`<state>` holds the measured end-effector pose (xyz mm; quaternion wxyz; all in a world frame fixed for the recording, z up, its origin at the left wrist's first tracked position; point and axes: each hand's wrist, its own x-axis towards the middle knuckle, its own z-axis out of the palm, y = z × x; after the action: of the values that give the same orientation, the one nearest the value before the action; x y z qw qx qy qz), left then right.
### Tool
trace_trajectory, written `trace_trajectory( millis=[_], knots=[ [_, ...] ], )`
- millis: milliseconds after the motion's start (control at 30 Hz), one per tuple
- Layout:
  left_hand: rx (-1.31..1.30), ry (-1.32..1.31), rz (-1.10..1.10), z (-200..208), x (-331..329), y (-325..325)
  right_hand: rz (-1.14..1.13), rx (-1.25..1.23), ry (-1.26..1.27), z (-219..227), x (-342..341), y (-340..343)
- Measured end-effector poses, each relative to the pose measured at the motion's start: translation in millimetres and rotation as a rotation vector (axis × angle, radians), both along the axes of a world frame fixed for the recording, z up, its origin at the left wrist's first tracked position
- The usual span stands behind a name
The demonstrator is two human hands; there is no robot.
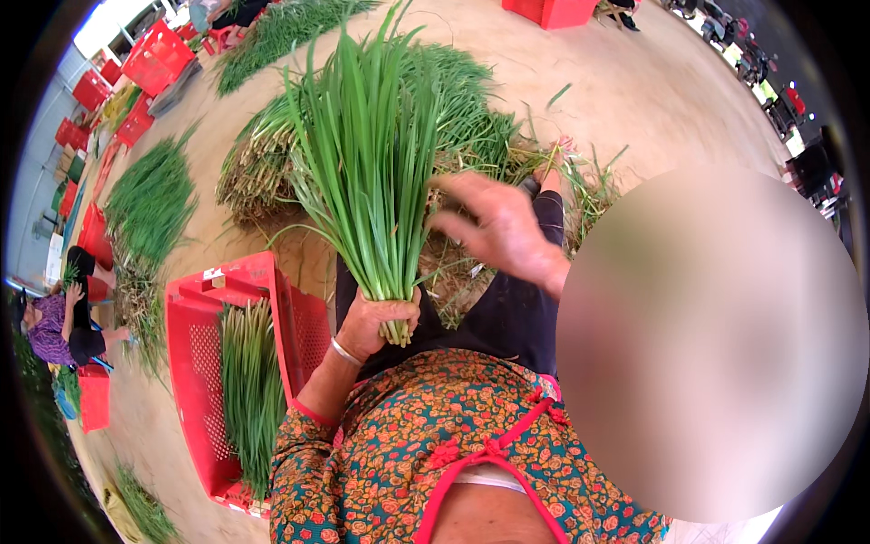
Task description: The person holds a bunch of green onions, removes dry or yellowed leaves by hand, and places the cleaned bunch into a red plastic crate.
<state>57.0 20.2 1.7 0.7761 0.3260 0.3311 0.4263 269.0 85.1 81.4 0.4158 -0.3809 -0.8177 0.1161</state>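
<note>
My left hand (373, 324) is closed around the lower stems of a bunch of garlic chives (376, 181), holding it upright in front of me. The pale stem ends poke out below my fist, and the long green leaves fan out above. To the right of the bunch, my right hand (501, 227) is raised with its fingers apart and slightly blurred, and I see nothing in it. Behind the bunch lies a big pile of chives (462, 91) on the ground, its cut ends turned to the left.
A red plastic crate (195, 363) holding neat chives (249, 390) stands at my left. Farther left lie another chive heap (154, 199) and a seated person (68, 317). Red crates (156, 56) stand at the far left, and motorbikes (748, 54) at the far right. Loose leaves (594, 195) litter the floor.
</note>
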Motion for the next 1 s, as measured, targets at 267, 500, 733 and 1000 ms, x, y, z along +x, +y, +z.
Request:
trace_trajectory(
  millis=[267, 500, 733, 1000],
  knots=[
    [0.035, 0.138, -0.053, 5, -14, -5, 0.039, 0.110, -0.290, -34, -43, -4],
    [0.052, 0.158, -0.029, -4, -19, -13, -0.622, 0.343, -0.152, -55, 49, 59],
    [0.048, 0.238, -0.033, -5, -21, -16, -0.389, 0.039, 0.164, -11, 60, 44],
    [0.074, 0.313, -0.011, -7, -22, -22, -0.052, -0.007, -0.664, 31, -62, 37]
  ],
)
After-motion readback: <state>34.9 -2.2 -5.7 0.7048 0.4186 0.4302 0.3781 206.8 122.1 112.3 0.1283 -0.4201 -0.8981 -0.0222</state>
